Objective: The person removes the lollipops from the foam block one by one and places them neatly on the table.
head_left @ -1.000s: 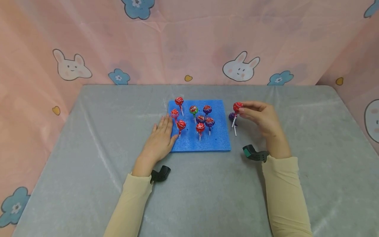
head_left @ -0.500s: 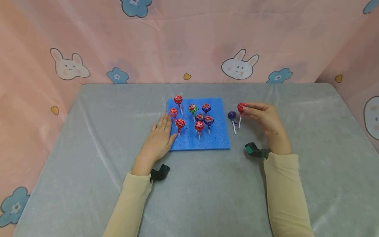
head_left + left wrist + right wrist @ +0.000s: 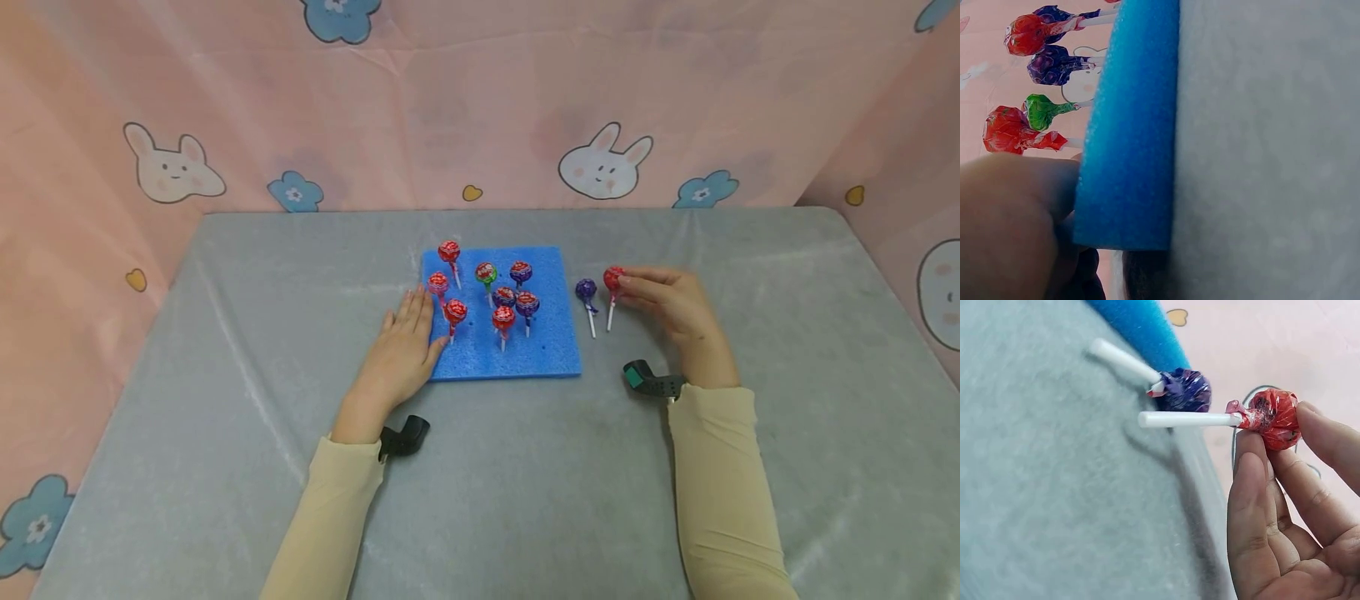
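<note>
Between thumb and fingers my right hand (image 3: 667,312) pinches the wrapped head of a red lollipop (image 3: 1280,419), its white stick pointing down toward the table in the head view. Just left of it a purple lollipop (image 3: 587,289) lies on the table. My left hand (image 3: 397,354) rests with straight fingers on the left edge of a blue foam board (image 3: 540,358), the thumb over its near corner. Several lollipops stand upright in the board, among them a green and red one (image 3: 486,273), a front red one (image 3: 504,317) and a purple one (image 3: 527,304).
A grey cloth-covered table (image 3: 495,483) lies under everything. Behind it hangs a pink curtain (image 3: 450,100) with rabbit and flower prints. Dark wrist cameras (image 3: 405,436) sit on both forearms.
My right hand has moved slightly right and nearer with the red lollipop, away from the purple one it overlapped earlier. The left hand stays at the board's edge.
</note>
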The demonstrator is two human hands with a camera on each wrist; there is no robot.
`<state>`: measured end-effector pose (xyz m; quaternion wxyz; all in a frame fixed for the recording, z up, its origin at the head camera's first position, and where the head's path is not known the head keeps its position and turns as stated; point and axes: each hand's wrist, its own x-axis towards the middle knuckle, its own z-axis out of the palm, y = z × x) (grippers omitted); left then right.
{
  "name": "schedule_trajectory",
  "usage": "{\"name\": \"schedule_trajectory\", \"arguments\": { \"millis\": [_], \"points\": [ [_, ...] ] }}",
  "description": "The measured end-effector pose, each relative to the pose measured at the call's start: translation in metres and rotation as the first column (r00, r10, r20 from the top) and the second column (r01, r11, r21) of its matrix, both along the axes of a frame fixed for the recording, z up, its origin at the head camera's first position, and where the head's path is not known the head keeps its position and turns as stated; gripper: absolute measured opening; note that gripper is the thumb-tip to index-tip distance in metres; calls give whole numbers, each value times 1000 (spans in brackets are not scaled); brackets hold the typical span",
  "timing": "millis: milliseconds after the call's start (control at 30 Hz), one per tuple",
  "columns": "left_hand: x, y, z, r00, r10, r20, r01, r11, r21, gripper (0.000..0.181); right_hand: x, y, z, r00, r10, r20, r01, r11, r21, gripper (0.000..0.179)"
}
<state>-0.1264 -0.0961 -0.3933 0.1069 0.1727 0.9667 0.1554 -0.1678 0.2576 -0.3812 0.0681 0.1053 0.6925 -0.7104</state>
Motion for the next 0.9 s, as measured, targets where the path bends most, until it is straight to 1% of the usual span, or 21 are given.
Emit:
{"name": "schedule_trajectory", "arguments": {
  "millis": [100, 200, 400, 567, 733, 833, 900],
  "points": [
    [0, 0, 0, 1000, -2, -7, 2, 1000, 4, 67, 0, 1, -3, 1000, 4, 3, -4, 1000, -6, 9],
    [0, 0, 0, 1000, -2, -12, 2, 1000, 10, 67, -1, 1, -7, 1000, 11, 1, -11, 1000, 19, 10],
    [0, 0, 0, 1000, 0, 0, 0, 1000, 4, 66, -3, 3, -13, 999, 34, -2, -34, 999, 41, 16],
    [1, 0, 0, 1000, 0, 1, 0, 1000, 3, 66, -4, 3, -14, 1000, 11, 23, -14, 994, 111, 10],
    [1, 0, 0, 1000, 0, -1, 0, 1000, 5, 66, -4, 1, -16, 999, -19, 51, 9, 980, 200, 5],
    [0, 0, -1, 1000, 1, -2, -1, 1000, 2, 66, -4, 0, -16, 998, -24, 52, 12, 977, 211, 5],
    [0, 0, -1, 1000, 1, -3, -1, 1000, 5, 66, -4, 0, -17, 999, -21, 41, 12, 980, 197, 6]
  ]
}}
